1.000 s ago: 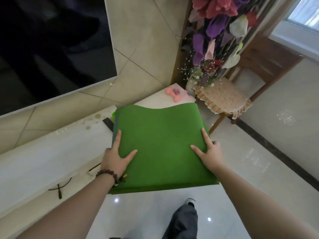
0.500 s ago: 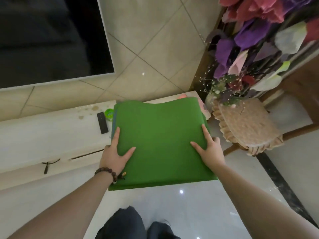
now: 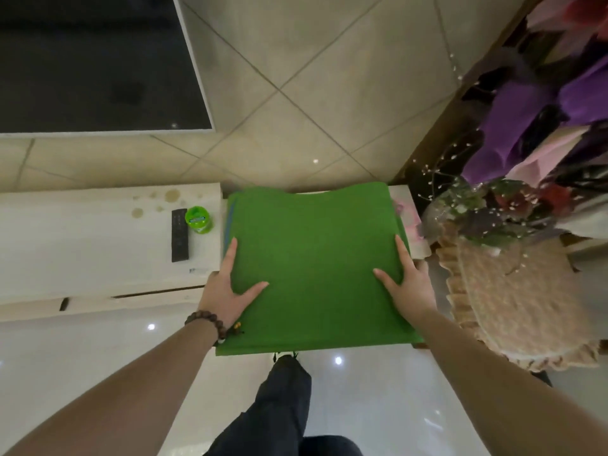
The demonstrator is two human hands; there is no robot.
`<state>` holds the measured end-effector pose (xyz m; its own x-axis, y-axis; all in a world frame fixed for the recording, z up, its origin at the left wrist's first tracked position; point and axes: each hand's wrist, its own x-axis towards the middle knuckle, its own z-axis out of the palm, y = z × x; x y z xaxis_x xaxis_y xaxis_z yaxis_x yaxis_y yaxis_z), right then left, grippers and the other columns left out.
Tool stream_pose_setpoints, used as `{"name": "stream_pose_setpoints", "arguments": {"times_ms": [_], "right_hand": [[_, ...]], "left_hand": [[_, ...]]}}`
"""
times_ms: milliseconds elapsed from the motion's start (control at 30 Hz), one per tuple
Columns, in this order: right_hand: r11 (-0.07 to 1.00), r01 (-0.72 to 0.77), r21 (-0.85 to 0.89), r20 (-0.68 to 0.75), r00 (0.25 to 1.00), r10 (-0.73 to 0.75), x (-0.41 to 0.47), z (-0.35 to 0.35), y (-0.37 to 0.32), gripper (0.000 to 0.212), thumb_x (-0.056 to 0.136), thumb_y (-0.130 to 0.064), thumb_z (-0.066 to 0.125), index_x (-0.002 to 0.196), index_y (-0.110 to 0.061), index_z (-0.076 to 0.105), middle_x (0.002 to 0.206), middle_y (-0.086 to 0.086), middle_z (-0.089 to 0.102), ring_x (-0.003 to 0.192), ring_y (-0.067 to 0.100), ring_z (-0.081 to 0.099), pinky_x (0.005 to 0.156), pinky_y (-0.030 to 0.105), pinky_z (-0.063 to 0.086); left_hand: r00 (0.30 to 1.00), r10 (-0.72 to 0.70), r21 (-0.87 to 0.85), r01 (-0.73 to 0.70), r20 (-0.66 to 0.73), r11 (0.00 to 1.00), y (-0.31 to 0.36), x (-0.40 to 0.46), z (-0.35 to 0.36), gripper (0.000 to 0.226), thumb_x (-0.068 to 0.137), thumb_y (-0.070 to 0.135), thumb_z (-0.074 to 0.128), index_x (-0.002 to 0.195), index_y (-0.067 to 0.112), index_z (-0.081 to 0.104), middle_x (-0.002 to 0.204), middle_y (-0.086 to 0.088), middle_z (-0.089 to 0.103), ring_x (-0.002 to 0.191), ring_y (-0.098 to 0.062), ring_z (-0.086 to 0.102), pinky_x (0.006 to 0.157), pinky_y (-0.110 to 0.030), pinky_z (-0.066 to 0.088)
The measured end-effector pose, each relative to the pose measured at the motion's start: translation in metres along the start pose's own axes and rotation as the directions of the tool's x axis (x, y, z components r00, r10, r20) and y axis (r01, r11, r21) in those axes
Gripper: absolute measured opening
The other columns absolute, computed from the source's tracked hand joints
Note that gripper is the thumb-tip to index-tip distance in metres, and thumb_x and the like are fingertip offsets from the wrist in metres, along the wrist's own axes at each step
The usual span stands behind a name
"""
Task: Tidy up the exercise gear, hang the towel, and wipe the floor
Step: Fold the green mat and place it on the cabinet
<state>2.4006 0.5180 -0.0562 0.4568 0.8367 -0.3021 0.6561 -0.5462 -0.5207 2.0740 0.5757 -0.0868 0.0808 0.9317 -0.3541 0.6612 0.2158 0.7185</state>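
- The white cabinet top (image 3: 98, 232) runs along the tiled wall (image 3: 296, 93), and the dark TV screen (image 3: 92, 60) hangs above it.
- Right side: a big vase of flowers (image 3: 526, 133) crowds a chair with a frilled beige cushion (image 3: 513, 301).
- Front and centre, the folded green mat (image 3: 312, 268) is held flat at the cabinet's right end; whether it rests on the top or hovers above it, I cannot tell.
- Left hand (image 3: 227, 287) grips the mat's left edge, thumb on top; right hand (image 3: 408, 284) does likewise on the right edge.
- This looks like the stow-the-gear step; next, the mat wants setting down square, clear of the flowers.
- Small stuff: a black remote (image 3: 179, 235) beside a green tub (image 3: 198, 219).
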Motion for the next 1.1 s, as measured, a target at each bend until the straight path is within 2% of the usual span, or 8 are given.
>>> {"name": "stream_pose_setpoints", "arguments": {"times_ms": [100,267,500,600,667,867,967,1100], "right_hand": [[1.0,0.015,0.001,0.045,0.999,-0.015,0.052,0.014,0.001,0.08,0.085,-0.051,0.058,0.144,-0.054,0.004,0.113,0.006,0.038,0.107,0.031,0.051,0.098,0.041,0.042],[1.0,0.02,0.013,0.116,0.993,-0.021,0.136,0.054,0.008,0.079,0.088,-0.043,0.059,0.145,-0.051,0.005,0.13,0.015,0.037,0.116,0.034,0.047,0.105,0.043,0.037],[0.993,0.11,0.036,0.158,0.981,-0.114,0.239,0.14,0.043,0.076,0.091,-0.036,0.058,0.148,-0.042,0.007,0.145,0.016,0.029,0.125,0.034,0.044,0.109,0.038,0.03],[0.99,0.12,0.078,0.167,0.977,-0.132,0.275,0.177,0.059,0.077,0.093,-0.038,0.054,0.148,-0.044,0.001,0.139,0.016,0.035,0.119,0.031,0.048,0.108,0.041,0.032],[0.991,0.124,0.045,0.182,0.975,-0.13,0.298,0.2,0.073,0.077,0.094,-0.037,0.052,0.149,-0.042,-0.002,0.133,0.019,0.037,0.115,0.031,0.048,0.106,0.039,0.033],[0.996,0.09,-0.018,0.356,0.931,-0.078,0.318,0.247,0.111,0.087,0.088,-0.049,0.055,0.141,-0.052,-0.014,0.144,0.019,0.03,0.127,0.037,0.043,0.107,0.047,0.036],[0.993,0.096,0.067,0.351,0.929,-0.113,0.306,0.245,0.118,0.094,0.085,-0.046,0.062,0.143,-0.049,-0.011,0.144,0.013,0.032,0.128,0.03,0.042,0.107,0.041,0.037],[0.987,0.147,0.064,0.472,0.867,-0.159,0.287,0.239,0.132,0.132,0.061,-0.039,0.086,0.139,-0.052,-0.02,0.153,0.002,0.015,0.138,0.022,0.027,0.112,0.041,0.03]], "left_hand": [[0.999,-0.038,0.008,0.039,-0.024,0.999,-0.002,0.041,0.016,0.106,0.072,0.056,0.073,0.145,0.055,-0.004,0.113,-0.011,0.059,0.102,-0.027,0.059,0.096,-0.037,0.047],[0.993,-0.097,0.004,0.098,-0.064,0.995,-0.012,0.105,0.046,0.103,0.077,0.046,0.074,0.149,0.047,0.001,0.104,-0.006,0.049,0.104,-0.029,0.056,0.097,-0.036,0.043],[0.982,-0.163,0.046,0.168,-0.097,0.985,-0.067,0.202,0.1,0.103,0.075,0.052,0.073,0.141,0.061,-0.006,0.132,-0.014,0.054,0.113,-0.033,0.057,0.101,-0.04,0.045],[0.978,-0.167,0.056,0.175,-0.123,0.983,-0.081,0.24,0.122,0.101,0.079,0.046,0.072,0.145,0.055,-0.003,0.132,-0.018,0.05,0.113,-0.035,0.056,0.101,-0.04,0.042],[0.977,-0.183,0.109,0.195,-0.109,0.975,-0.092,0.263,0.137,0.1,0.08,0.048,0.069,0.148,0.048,-0.004,0.136,-0.022,0.042,0.115,-0.037,0.054,0.101,-0.042,0.041],[0.93,-0.341,0.287,0.291,0.139,0.913,-0.13,0.28,0.18,0.13,0.056,0.063,0.075,0.141,0.053,-0.023,0.158,-0.011,-0.015,0.138,-0.043,0.03,0.11,-0.05,0.034],[0.948,-0.297,0.244,0.264,0.111,0.933,-0.144,0.261,0.189,0.138,0.045,0.061,0.083,0.134,0.062,-0.022,0.156,-0.005,-0.022,0.141,-0.042,0.023,0.113,-0.05,0.031],[0.957,-0.257,0.381,0.19,0.133,0.905,-0.151,0.24,0.195,0.143,0.05,0.052,0.089,0.13,0.06,-0.029,0.154,-0.009,-0.027,0.138,-0.044,0.022,0.112,-0.048,0.029]]}}
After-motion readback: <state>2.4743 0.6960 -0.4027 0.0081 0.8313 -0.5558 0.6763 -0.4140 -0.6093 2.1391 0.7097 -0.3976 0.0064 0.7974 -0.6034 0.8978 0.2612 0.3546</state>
